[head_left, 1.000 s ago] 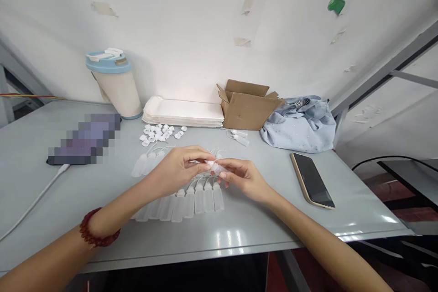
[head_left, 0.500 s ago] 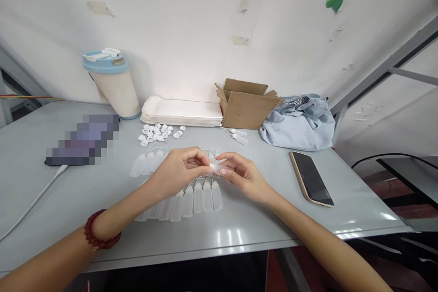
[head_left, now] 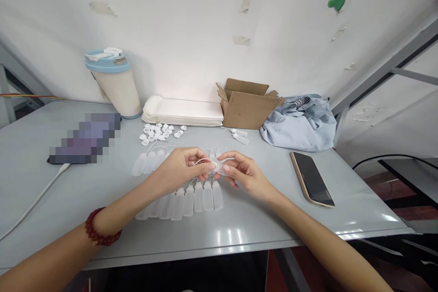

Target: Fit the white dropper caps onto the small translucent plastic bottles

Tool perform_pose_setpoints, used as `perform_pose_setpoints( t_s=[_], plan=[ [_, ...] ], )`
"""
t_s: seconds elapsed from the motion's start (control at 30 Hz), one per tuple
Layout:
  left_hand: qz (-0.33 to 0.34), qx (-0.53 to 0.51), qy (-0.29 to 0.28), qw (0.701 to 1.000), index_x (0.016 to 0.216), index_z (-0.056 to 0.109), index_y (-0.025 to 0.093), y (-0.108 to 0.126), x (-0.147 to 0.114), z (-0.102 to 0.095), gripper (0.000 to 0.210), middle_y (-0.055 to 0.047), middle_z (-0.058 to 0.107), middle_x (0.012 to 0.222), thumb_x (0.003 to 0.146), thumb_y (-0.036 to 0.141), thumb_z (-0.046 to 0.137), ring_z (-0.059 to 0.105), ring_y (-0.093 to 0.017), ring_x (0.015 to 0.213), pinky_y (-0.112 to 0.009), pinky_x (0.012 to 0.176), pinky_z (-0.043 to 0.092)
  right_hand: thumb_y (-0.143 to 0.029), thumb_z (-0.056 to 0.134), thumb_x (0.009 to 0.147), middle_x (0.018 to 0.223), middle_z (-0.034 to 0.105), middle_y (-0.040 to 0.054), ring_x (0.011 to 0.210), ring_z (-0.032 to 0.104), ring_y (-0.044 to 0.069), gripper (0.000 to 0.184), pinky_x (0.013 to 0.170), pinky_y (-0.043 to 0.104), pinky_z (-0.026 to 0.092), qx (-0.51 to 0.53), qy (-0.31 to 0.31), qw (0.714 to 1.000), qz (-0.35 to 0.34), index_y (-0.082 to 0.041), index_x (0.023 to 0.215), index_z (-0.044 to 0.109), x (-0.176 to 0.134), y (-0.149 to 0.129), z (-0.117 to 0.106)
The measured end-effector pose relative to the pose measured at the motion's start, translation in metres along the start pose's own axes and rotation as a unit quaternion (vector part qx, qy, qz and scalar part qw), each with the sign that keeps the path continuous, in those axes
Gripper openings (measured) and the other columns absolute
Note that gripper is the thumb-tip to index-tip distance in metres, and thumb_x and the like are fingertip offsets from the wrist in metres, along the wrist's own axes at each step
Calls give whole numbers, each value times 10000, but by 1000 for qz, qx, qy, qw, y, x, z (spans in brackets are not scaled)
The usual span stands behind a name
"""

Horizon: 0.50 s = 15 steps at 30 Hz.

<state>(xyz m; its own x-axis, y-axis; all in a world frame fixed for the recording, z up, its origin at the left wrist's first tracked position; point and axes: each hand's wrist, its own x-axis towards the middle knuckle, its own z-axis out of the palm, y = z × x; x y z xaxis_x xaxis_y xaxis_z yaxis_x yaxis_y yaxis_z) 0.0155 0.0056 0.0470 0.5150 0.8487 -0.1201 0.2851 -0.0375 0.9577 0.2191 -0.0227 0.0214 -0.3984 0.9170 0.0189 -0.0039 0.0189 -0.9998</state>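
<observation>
Between my hands is a small translucent plastic squeeze bottle [head_left: 219,168], held above the table with its neck end to the left. The thumb and fingers of my left hand [head_left: 185,167] pinch that neck end, and a thin curved tube arches over them. My right hand [head_left: 247,174] is closed around the bottle's body; fingers cover much of it. Below lies a front row of similar bottles [head_left: 189,203] with bent thin tubes, partly hidden by my left forearm. Another row of bottles [head_left: 148,163] lies farther back, partly behind my hands.
White caps [head_left: 155,133] lie in a loose pile behind the bottles. Along the wall stand a tumbler [head_left: 118,89], a white stack [head_left: 185,112], a cardboard box [head_left: 249,109] and a blue cloth bag [head_left: 299,125]. Phones lie left [head_left: 87,137] and right [head_left: 312,178]. Two bottles [head_left: 239,137] lie before the box.
The held bottle has turned a little, and its thin curved tube now shows over my left fingers. Both hands stay in nearly the same place.
</observation>
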Motion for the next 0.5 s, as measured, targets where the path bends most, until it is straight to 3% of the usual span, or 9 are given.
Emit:
perform_pose_setpoints(
  t_s=[0.13, 0.37, 0.5],
  plan=[
    [-6, 16, -39, 999, 763, 653, 178, 1, -1, -1, 266, 11, 634, 611, 814, 430, 586, 592, -135, 555, -236, 527, 458, -423, 587, 850, 756, 657, 18, 491, 411, 64, 328, 439, 197, 330, -15, 1, 1000, 3, -177, 1059, 524, -1, 0, -1],
    [90, 98, -6, 991, 931, 698, 227, 0, -5, 0, 186, 14, 676, 746, 821, 329, 588, 564, -117, 600, -202, 512, 426, -449, 570, 854, 752, 674, 26, 464, 364, 60, 336, 423, 199, 297, -3, -9, 1000, 22, -184, 1052, 513, 0, 0, -3],
    [52, 71, -24, 996, 897, 697, 228, 1, -4, 0, 216, 22, 660, 686, 830, 392, 572, 564, -123, 576, -191, 462, 403, -448, 581, 847, 723, 663, 13, 457, 358, 56, 341, 421, 194, 299, 14, -13, 999, 32, -185, 1051, 510, 0, -1, -1]
  ],
)
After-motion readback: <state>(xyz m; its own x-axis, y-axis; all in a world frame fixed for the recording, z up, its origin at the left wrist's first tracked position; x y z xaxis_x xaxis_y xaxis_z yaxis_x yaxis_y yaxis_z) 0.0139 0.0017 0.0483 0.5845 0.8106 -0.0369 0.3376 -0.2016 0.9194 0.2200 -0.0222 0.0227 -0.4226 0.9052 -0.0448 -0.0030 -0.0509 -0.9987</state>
